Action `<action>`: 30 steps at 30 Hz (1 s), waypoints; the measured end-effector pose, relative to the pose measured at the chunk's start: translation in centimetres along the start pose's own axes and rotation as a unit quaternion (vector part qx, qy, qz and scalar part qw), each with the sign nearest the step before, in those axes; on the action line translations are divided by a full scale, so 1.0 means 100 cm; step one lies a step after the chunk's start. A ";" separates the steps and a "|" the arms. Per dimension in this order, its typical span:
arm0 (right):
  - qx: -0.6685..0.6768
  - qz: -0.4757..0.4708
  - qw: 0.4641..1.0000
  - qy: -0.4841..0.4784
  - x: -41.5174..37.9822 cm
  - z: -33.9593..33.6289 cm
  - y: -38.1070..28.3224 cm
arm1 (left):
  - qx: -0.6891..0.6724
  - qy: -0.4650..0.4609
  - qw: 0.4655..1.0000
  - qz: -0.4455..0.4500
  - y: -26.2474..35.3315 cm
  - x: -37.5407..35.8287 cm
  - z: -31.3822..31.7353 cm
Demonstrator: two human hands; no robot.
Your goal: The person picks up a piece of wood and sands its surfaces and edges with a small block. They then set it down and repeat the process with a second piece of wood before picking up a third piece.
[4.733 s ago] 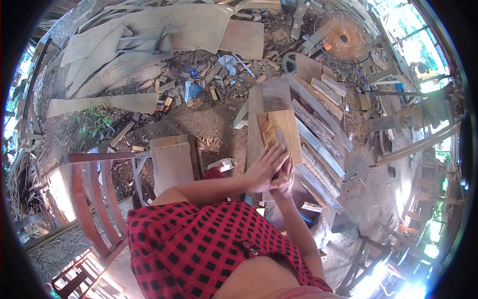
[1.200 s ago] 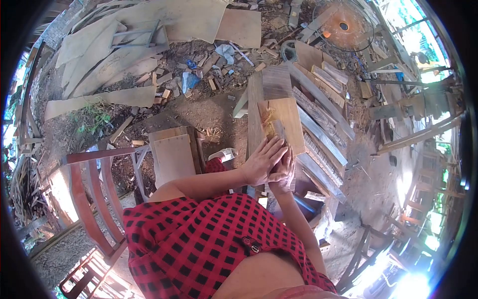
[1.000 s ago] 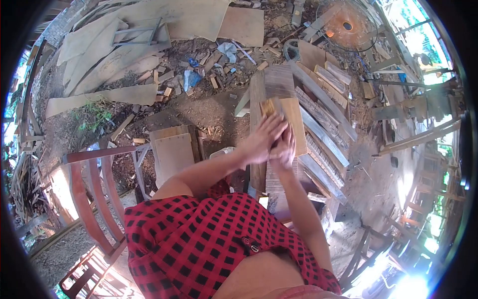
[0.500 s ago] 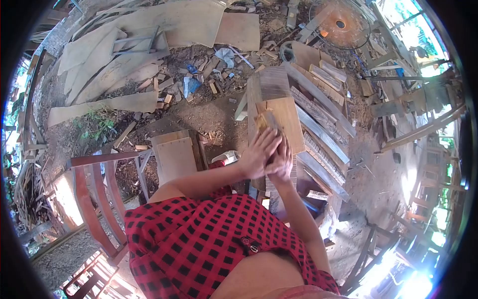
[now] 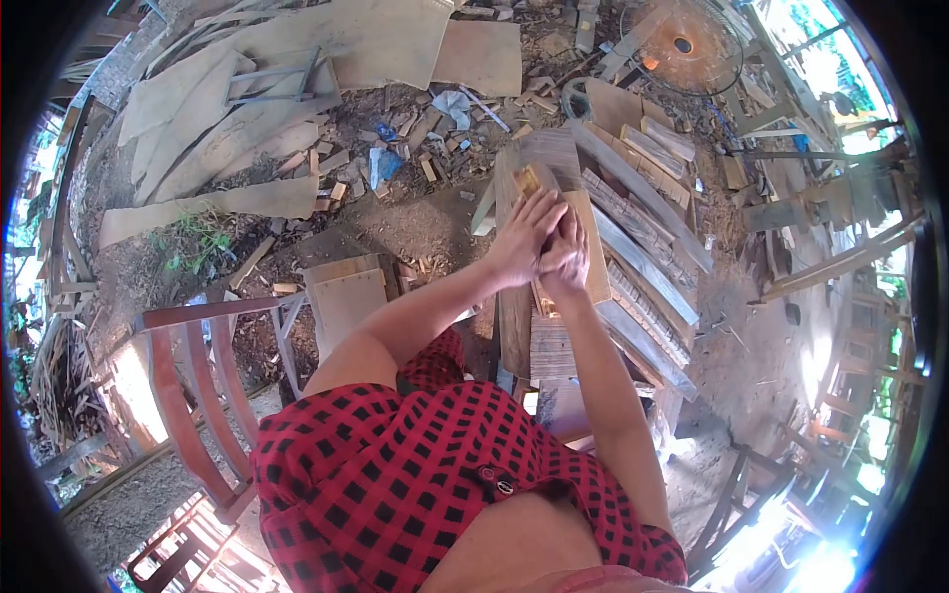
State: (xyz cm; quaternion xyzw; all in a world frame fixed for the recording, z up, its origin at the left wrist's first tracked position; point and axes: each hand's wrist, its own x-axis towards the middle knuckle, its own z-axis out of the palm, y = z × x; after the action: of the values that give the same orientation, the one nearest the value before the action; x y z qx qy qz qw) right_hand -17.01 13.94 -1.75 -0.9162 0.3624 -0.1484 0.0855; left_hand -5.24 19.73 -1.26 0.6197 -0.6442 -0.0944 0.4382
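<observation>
Both hands are closed over a narrow yellowish-brown wooden block [image 5: 529, 182], whose front end sticks out past the fingers. My left hand [image 5: 527, 237] lies over its left side with the fingers bent forward. Close against it, my right hand [image 5: 566, 259] grips the rear part, and most of the block is hidden beneath them. Under the hands is a flat light-brown board [image 5: 599, 282], partly covered by them. It rests on a thick wooden bench [image 5: 550, 150].
Several rough planks [image 5: 647, 267] lie stacked right of the bench. A reddish wooden chair [image 5: 188, 395] stands at left, near a box-like wooden piece [image 5: 346, 306]. Wood scraps and large sheets [image 5: 386, 44] cover the ground ahead. A round fan guard [image 5: 682, 45] is at upper right.
Both hands and the block have slid forward, away from my body, along the board. My arms are stretched further out. The view has shifted slightly.
</observation>
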 end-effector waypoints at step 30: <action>0.023 -0.007 1.000 0.011 0.026 -0.001 0.050 | 0.010 -0.016 1.000 0.018 -0.001 0.048 0.019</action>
State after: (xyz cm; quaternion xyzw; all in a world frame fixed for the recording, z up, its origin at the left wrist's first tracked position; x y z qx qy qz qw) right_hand -18.45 8.54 -2.42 -0.9148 0.3531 -0.1676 0.1016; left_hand -5.76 14.66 -0.30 0.6106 -0.6631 -0.0904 0.4234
